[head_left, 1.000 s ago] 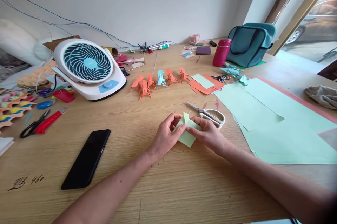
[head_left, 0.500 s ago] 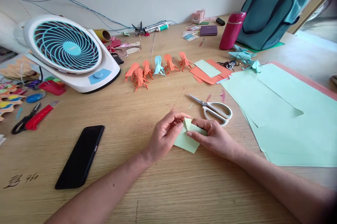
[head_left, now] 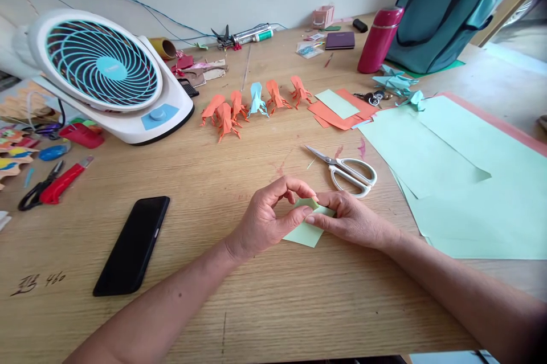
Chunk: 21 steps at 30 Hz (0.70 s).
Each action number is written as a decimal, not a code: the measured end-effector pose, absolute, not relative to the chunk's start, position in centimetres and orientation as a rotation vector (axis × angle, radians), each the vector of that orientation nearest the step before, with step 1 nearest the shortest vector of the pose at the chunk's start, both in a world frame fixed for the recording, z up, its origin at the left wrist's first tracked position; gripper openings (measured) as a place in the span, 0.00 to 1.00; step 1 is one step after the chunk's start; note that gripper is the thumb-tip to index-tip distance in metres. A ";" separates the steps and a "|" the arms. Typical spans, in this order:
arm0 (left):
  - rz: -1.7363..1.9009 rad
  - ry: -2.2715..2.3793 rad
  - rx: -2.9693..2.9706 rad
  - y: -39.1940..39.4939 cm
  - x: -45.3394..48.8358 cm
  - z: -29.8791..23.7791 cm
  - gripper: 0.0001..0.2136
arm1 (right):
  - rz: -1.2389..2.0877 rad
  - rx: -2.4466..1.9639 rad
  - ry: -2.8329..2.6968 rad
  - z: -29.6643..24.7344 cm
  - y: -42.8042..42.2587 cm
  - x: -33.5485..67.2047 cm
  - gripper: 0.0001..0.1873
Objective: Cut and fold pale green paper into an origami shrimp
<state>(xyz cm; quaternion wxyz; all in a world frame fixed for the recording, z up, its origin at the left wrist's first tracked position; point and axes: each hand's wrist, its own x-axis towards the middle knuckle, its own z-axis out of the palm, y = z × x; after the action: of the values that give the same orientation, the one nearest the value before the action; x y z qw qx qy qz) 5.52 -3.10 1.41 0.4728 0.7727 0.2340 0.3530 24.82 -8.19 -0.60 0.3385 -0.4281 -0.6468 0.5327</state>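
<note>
A small pale green sheet of folding paper is held low over the wooden table between my two hands. My left hand pinches its upper edge, with the thumb and fingertips meeting near the middle. On the paper's right side my right hand grips it between thumb and bent forefinger. The fingers partly cover the upper fold. Just beyond my right hand lie white-handled scissors, blades pointing up and left. Farther back stand several orange folded-paper figures and one light blue folded-paper figure.
Large pale green sheets cover the right side. A black phone lies at left, below a white fan. Red-handled cutters rest at far left. Behind are orange paper pieces, keys, a magenta bottle and a teal bag.
My left thumb and fingertips have moved right along the paper's top. The raised pointed flap there is now bent over and mostly covered. My right hand keeps its grip.
</note>
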 end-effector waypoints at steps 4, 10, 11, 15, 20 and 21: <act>0.873 0.562 1.941 -3.3 5.5 2.0 0.05 | 1.451 -1.055 -1.672 -0.3 -8.2 24.7 0.18; 0.966 0.520 2.068 -3.6 5.6 2.4 0.05 | 1.511 -1.008 -1.618 -0.6 -8.2 24.8 0.16; 0.984 0.519 2.083 -3.7 5.6 2.4 0.06 | 1.508 -1.011 -1.615 -0.6 -8.2 24.8 0.16; 1.024 0.467 2.140 -3.6 5.5 2.0 0.07 | 1.486 -0.996 -1.620 -0.9 -8.2 24.9 0.15; 1.034 0.440 2.185 -3.6 5.5 2.1 0.07 | 1.481 -0.970 -1.612 -1.0 -8.2 24.9 0.13; 1.035 0.443 2.187 -3.6 5.5 2.1 0.07 | 1.481 -0.968 -1.609 -1.0 -8.2 24.9 0.13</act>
<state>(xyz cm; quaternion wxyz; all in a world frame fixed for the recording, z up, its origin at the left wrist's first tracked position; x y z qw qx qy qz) 5.49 -3.63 2.11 0.3345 0.8379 0.1696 0.3965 24.91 -8.21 -0.96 0.3663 -0.3768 -0.6261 0.5761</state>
